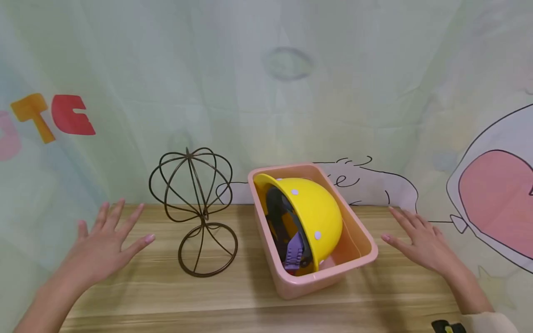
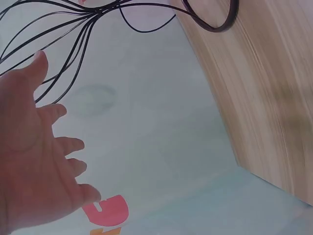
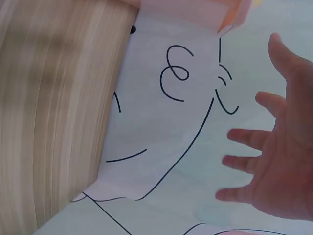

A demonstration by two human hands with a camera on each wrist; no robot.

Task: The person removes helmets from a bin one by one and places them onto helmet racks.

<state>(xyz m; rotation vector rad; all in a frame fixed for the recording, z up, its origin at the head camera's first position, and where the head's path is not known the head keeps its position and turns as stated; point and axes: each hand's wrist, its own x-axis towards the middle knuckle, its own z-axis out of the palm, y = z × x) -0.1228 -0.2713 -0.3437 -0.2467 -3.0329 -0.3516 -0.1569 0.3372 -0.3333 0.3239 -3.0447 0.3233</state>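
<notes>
A yellow hard hat lies on its side in a pink plastic bin, its dark inner straps and a purple strap piece facing left. Left of the bin stands a dark wire stand with a globe-like top and a round base. My left hand, fingers spread, is to the left of the stand and touches nothing; the stand's wires also show in the left wrist view. To the right of the bin, my right hand is held with fingers extended, apart from the bin and holding nothing.
Bin and stand rest on a wood-grain tabletop. Behind it hangs a pale printed cloth with coloured letters at left and a balloon drawing at right. A small black object shows by the right sleeve.
</notes>
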